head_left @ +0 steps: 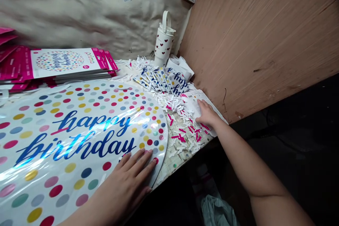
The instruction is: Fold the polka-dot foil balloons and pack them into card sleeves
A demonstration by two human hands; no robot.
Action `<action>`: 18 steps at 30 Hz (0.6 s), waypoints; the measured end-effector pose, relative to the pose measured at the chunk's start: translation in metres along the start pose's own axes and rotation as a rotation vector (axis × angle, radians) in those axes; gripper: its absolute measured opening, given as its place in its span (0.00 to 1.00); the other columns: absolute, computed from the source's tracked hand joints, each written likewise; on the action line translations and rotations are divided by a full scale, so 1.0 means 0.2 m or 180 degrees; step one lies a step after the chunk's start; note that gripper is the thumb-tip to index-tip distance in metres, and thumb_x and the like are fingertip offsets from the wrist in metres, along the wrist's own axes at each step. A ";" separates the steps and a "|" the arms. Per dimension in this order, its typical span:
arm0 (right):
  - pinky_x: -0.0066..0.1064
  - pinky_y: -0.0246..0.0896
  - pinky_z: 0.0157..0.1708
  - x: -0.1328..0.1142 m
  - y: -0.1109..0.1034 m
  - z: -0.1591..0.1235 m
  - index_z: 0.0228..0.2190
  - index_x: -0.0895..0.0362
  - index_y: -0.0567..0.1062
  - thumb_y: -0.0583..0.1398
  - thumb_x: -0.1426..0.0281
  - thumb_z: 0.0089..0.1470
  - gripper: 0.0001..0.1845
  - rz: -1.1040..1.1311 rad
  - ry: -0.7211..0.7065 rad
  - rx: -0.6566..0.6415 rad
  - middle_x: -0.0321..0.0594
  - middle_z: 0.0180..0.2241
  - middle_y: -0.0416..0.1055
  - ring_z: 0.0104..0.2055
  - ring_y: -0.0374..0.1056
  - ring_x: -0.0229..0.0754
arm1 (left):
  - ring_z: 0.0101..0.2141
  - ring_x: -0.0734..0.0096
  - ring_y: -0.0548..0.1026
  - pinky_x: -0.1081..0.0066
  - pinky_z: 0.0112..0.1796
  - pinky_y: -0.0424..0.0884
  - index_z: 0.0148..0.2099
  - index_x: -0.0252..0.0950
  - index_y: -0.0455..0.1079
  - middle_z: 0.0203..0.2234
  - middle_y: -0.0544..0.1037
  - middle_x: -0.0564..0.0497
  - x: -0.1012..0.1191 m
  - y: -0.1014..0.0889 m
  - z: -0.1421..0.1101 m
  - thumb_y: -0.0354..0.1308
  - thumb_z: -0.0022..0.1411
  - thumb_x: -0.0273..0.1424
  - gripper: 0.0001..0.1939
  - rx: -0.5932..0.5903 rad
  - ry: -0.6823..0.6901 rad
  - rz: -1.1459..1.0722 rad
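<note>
Left hand [124,183] lies flat with fingers slightly spread, pressing on the lower edge of a flat round foil balloon [79,141] printed "happy birthday" among coloured dots, which covers the near part of the workbench [182,162]. Right hand [208,114] rests palm-down, fingers loosely together and pinching nothing, on a printed paper sheet [197,104] near the bench's far corner, amid white and pink paper trimmings [182,120]. Behind lie folded foil pieces [161,81], a stack of pink-edged balloon packets [60,63] and a heart-patterned tumbler [163,44]. Risks: the balloon overhangs the bench edge and could slide off if left-hand pressure eases; trimmings could catch beneath the foil; a careless sweep of the right arm could scatter them or topple the tumbler.
</note>
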State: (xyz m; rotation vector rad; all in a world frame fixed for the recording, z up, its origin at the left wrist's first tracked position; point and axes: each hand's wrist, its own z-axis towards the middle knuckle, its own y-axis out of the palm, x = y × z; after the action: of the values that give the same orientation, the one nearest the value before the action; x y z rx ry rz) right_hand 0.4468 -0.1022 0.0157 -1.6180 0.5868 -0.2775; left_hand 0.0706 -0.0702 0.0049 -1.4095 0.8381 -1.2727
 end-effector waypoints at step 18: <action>0.44 0.41 0.58 -0.01 -0.03 -0.02 0.61 0.55 0.43 0.65 0.68 0.31 0.58 -0.0246 -0.0006 -0.0293 0.47 0.65 0.32 0.64 0.36 0.54 | 0.55 0.54 0.62 0.57 0.51 0.62 0.62 0.47 0.53 0.58 0.60 0.50 -0.02 0.03 -0.01 0.48 0.63 0.38 0.25 -0.0028 0.0051 0.0161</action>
State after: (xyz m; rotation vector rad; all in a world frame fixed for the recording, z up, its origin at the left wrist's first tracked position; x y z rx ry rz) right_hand 0.4449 -0.1036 0.0214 -1.7321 0.5429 -0.3098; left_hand 0.0679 -0.0682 -0.0017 -1.3784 0.8858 -1.2446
